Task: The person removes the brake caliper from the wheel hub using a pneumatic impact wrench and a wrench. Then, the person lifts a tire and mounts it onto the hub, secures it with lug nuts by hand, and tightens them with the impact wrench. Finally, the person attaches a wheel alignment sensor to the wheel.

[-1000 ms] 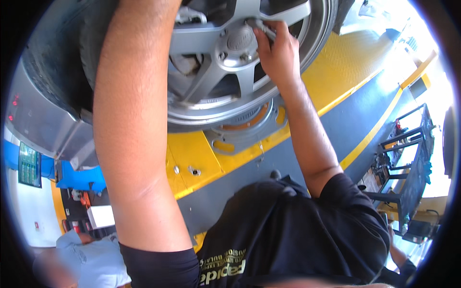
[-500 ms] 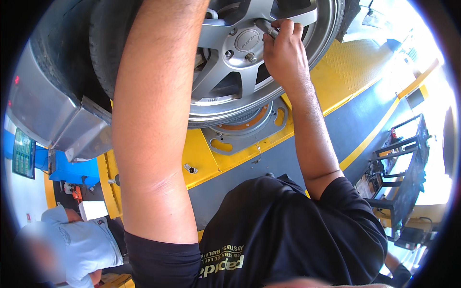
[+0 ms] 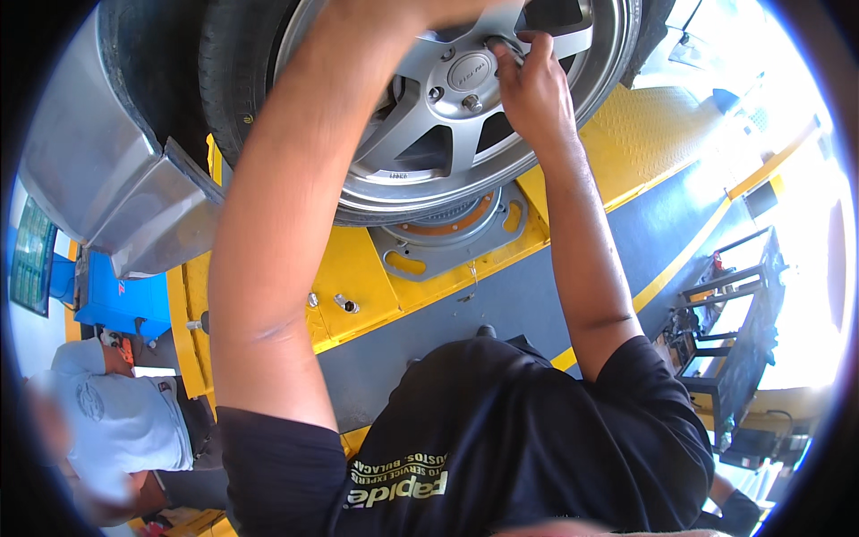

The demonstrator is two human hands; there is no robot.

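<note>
Open: gaps between wheel spokes (image 3: 465, 143) | Blocked: left forearm (image 3: 277, 206) crosses tyre (image 3: 234, 89)

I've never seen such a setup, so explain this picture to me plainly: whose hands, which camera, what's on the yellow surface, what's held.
There is no machine arm here: these are a person's own bare hands, seen by a wide fisheye camera worn on the head. It looks down, and straight edges bend. The right hand, at a silver wheel, has a grey metal piece in its grip, mostly hidden. The left hand is blurred and cut off at the top; whether it holds anything cannot be told. On the yellow platform lie small metal parts and a grey slotted plate.
</note>
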